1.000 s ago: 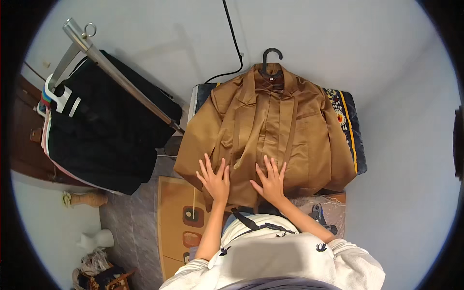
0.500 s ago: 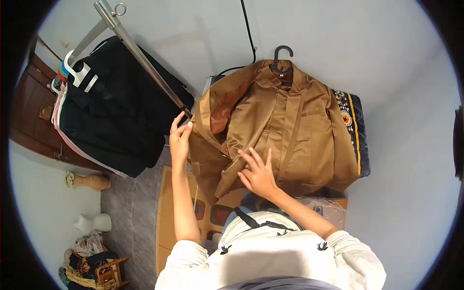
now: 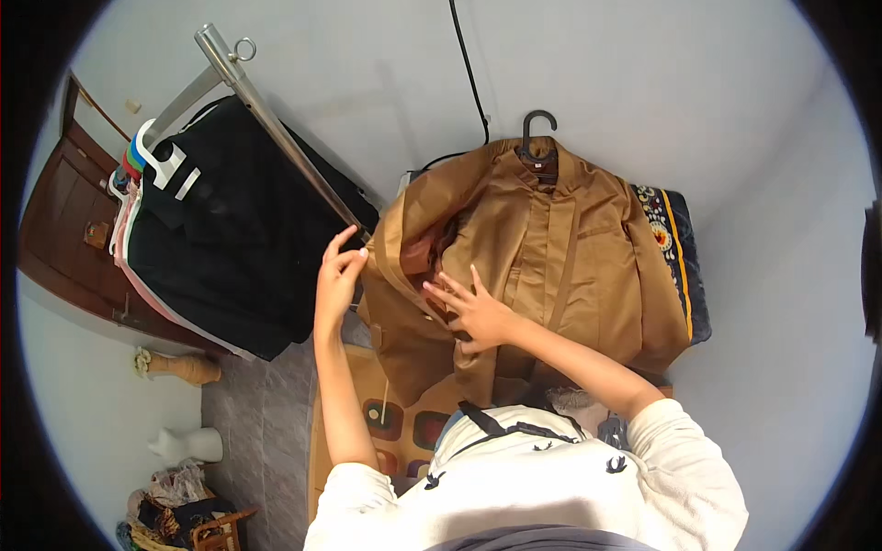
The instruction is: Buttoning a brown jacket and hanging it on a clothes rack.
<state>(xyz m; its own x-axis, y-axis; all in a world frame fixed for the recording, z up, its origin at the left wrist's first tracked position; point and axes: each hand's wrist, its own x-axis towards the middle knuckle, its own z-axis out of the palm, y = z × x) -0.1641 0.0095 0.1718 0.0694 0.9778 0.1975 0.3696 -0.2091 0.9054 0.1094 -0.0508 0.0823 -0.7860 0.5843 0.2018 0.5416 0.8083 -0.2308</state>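
Observation:
A shiny brown jacket [image 3: 602,275] lies spread out on its dark hanger [image 3: 527,131], with the collar away from me and the hem toward me. One front panel is turned out to the left, showing a reddish-brown lining [image 3: 420,254]. At that panel's outer edge, my left hand [image 3: 336,280] pinches the brown cloth between thumb and fingers. My right hand [image 3: 480,314] rests over the jacket front beside the opening, fingers spread and nothing gripped in them. What supports the jacket is mostly hidden under it.
Black garments [image 3: 243,230] hang on a metal rack [image 3: 276,129] at left, near a brown door [image 3: 69,216]. A dark patterned folded cloth [image 3: 675,248] shows right of the jacket. On the floor lie a patterned mat [image 3: 344,372], a vase [image 3: 184,367] and a white bust form [image 3: 188,445].
My right hand has moved left across the jacket toward the opening. The front flap beneath it hangs differently, and my left hand keeps its pinch on the panel edge. The view has shifted slightly.

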